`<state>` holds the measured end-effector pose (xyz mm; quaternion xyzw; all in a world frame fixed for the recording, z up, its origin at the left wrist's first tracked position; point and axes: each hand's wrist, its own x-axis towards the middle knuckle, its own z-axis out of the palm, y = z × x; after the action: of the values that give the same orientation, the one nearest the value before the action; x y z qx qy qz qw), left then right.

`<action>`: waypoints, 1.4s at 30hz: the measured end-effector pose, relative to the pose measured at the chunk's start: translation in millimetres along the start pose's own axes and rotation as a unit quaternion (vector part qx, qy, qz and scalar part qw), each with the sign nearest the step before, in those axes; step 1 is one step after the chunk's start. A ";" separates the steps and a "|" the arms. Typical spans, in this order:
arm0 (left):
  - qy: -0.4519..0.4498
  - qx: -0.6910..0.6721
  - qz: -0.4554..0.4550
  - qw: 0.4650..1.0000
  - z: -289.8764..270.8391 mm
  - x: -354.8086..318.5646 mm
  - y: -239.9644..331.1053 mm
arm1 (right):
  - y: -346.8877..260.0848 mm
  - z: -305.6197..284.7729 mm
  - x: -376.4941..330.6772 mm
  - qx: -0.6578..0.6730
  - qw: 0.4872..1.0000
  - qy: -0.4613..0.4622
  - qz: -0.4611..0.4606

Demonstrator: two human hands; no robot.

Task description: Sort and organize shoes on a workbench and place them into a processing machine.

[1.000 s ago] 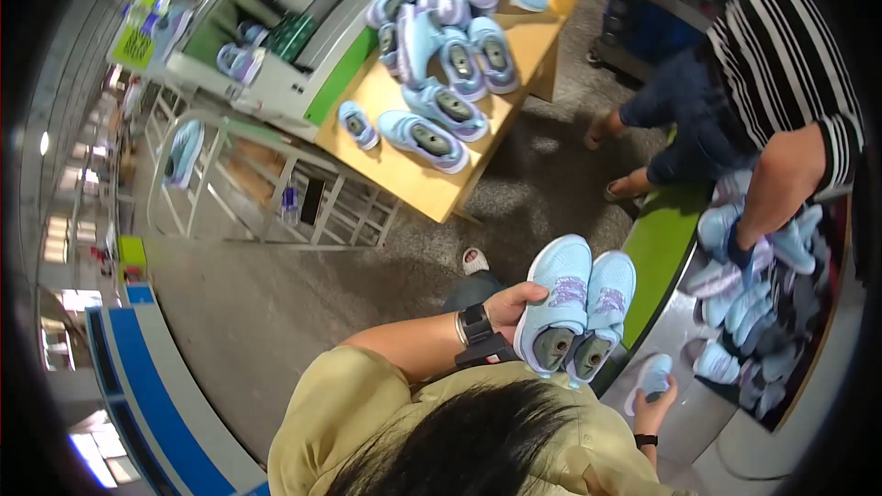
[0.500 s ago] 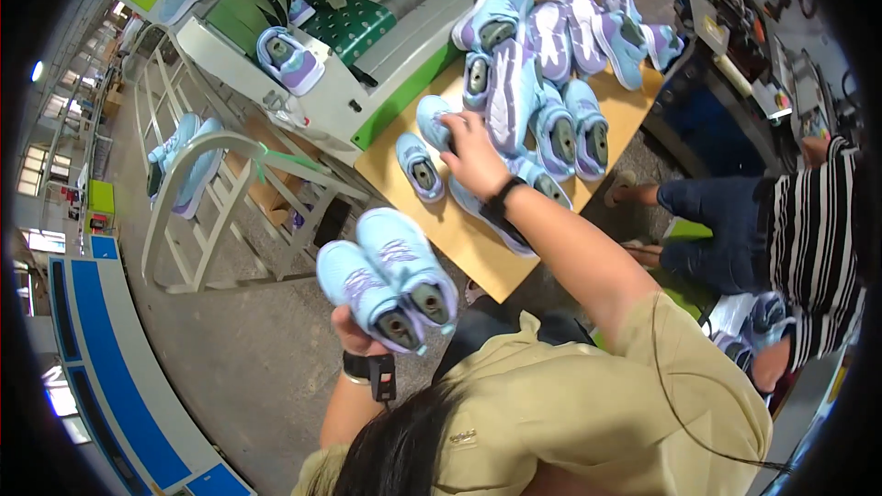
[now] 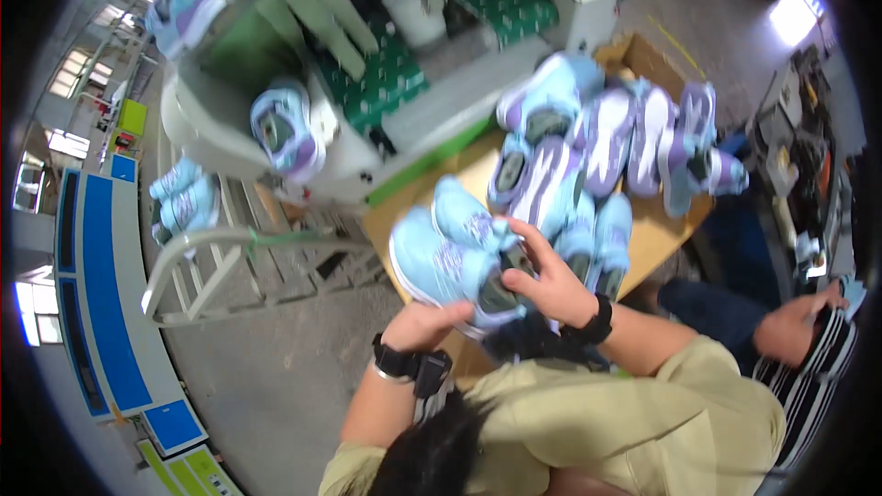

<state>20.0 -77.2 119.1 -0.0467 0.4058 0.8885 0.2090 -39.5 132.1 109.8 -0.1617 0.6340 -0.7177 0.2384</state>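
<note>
I hold a pair of light blue sneakers with purple trim over the near edge of a wooden table. My left hand grips the pair from below at the heels. My right hand rests on the opening of the nearer shoe, fingers spread over it. Just beyond lies a heap of several similar blue and purple sneakers on the table.
A white and green machine stands behind the table with a sneaker on its left side. A metal rack at the left carries more shoes. Another person in a striped shirt is at the right.
I have turned toward the table. The pair moved from my left side up to the table's edge, and my right hand came back from the heap onto the pair.
</note>
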 end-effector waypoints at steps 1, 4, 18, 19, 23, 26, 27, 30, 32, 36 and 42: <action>-0.027 0.053 -0.002 0.998 6.6 12.5 3.6 | -11.9 -15.2 12.7 0.063 0.998 -0.010 -0.011; -0.024 0.071 0.017 0.997 40.4 63.9 44.4 | -43.0 -58.7 57.1 0.064 0.994 0.024 -0.081; 0.070 -0.331 0.202 0.919 -85.1 169.6 121.2 | -80.3 -132.0 339.2 -0.495 0.792 0.355 -0.048; 0.058 -0.330 0.185 0.924 -68.3 156.9 116.7 | -81.1 -128.4 325.2 -0.477 0.783 0.371 -0.145; 0.009 -0.266 0.192 0.945 -42.2 62.5 91.6 | -68.5 -66.4 251.7 -0.401 0.821 0.167 -0.371; 0.164 -0.022 0.109 0.980 -63.3 -27.4 63.1 | -38.0 -17.6 176.8 -0.374 0.890 -0.010 -0.262; 0.304 0.055 0.090 0.947 -65.8 -51.3 56.0 | -37.5 -11.4 152.5 -0.400 0.885 -0.065 -0.228; 0.480 0.222 0.116 0.841 -113.2 -80.6 8.0 | -18.5 4.6 122.1 -0.433 0.872 -0.148 -0.173; 0.494 0.293 0.150 0.805 -136.0 -76.4 -33.2 | -22.6 10.9 100.3 -0.411 0.887 -0.197 -0.071; 0.464 0.515 0.146 0.706 -125.2 -11.0 -82.7 | -47.9 1.0 113.8 -0.441 0.862 -0.192 -0.159; 0.439 0.489 0.158 0.737 -130.7 34.0 -121.4 | -281.6 -43.7 265.1 -0.402 0.800 0.163 -0.415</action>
<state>27.5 -91.9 -61.8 -0.2584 0.8329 0.4684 -0.1417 -322.7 46.7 362.9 -0.3715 0.7673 -0.4443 -0.2755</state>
